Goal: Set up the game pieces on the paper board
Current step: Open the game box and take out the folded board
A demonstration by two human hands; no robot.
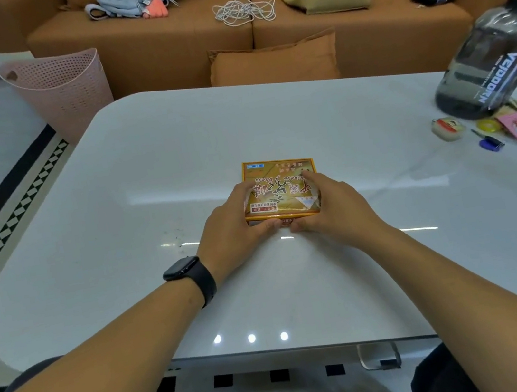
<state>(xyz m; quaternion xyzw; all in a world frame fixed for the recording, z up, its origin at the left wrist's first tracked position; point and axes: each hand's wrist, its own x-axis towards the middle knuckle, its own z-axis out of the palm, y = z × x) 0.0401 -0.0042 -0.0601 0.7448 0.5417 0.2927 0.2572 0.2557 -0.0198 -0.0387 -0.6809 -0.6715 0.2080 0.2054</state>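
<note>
On my left I see the white table (113, 185) curve round at its corner, with a broad bare stretch of top between that edge and the hands; a pink perforated basket (60, 88) stands on the floor just past the far left corner. My left hand (234, 223), a dark watch (191, 274) on its wrist, curls round the left side of the yellow game box (279, 189), thumb at the near edge. The box sits closed on the table at mid-width, its print upside down to me. My right hand (329, 205) grips the right side likewise, the two thumbs almost meeting at the near face. The hands cover both near corners of the box. Further right, well apart, a dark bottle (492, 57) is cut off by the frame, with small blurred items (491, 132) beside it near the table's right edge.
</note>
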